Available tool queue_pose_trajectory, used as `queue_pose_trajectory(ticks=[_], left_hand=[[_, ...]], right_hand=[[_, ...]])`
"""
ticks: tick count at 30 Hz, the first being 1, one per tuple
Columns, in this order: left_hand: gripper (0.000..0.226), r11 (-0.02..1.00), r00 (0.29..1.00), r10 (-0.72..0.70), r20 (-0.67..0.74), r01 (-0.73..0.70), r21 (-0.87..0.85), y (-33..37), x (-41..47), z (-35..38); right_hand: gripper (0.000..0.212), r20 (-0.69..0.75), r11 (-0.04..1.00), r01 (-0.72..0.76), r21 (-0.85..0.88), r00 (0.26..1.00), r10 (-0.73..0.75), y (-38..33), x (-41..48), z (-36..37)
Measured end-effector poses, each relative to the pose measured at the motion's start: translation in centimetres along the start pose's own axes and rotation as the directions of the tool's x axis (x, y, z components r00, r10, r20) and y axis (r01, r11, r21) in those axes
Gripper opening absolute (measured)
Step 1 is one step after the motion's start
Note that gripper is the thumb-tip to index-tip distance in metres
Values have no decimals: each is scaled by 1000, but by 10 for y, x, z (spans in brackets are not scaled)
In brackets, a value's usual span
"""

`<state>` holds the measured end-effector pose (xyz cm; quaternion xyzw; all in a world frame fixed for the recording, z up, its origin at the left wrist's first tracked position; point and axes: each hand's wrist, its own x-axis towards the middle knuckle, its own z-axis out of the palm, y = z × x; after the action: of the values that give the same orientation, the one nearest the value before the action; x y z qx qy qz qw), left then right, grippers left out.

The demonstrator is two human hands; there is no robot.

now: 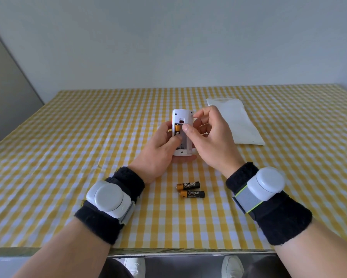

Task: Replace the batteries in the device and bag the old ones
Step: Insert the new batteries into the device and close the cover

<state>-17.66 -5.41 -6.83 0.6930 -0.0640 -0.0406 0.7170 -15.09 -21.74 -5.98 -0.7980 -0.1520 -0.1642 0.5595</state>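
Note:
My left hand [158, 151] holds a white device [182, 117] upright above the table, back side toward me, its battery bay open. One orange-and-black battery [177, 129] sits in the left slot of the bay. My right hand [210, 137] is at the device's right side, thumb tip pressed over the right slot and fingers curled at the top corner; whether it grips anything of its own is hidden. Two more orange-and-black batteries [190, 190] lie side by side on the cloth below the hands. A white bag [242, 125] lies flat to the right.
The table wears a yellow-and-white checked cloth [68, 157]; its front edge runs just below my forearms. A plain wall stands behind the table's far edge. Both wrists carry black bands with white sensor pods.

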Motion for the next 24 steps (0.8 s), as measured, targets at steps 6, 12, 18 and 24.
queue_pose_trajectory(ticks=[6, 12, 18, 24], left_hand=[[43, 999, 1000, 0, 13, 1, -54, 1, -1, 1], [30, 998, 999, -5, -45, 2, -69, 5, -3, 5], [23, 997, 998, -40, -54, 36, -63, 9, -3, 4], [21, 997, 996, -55, -72, 50, -64, 10, -2, 6]], right_hand=[[26, -107, 953, 220, -207, 963, -246, -2, -1, 2], [28, -112, 922, 279, -268, 942, -318, 2, 1, 5], [29, -85, 892, 293, -345, 936, -340, 2, 2, 6], [30, -77, 885, 306, -351, 933, -353, 0, 1, 7]])
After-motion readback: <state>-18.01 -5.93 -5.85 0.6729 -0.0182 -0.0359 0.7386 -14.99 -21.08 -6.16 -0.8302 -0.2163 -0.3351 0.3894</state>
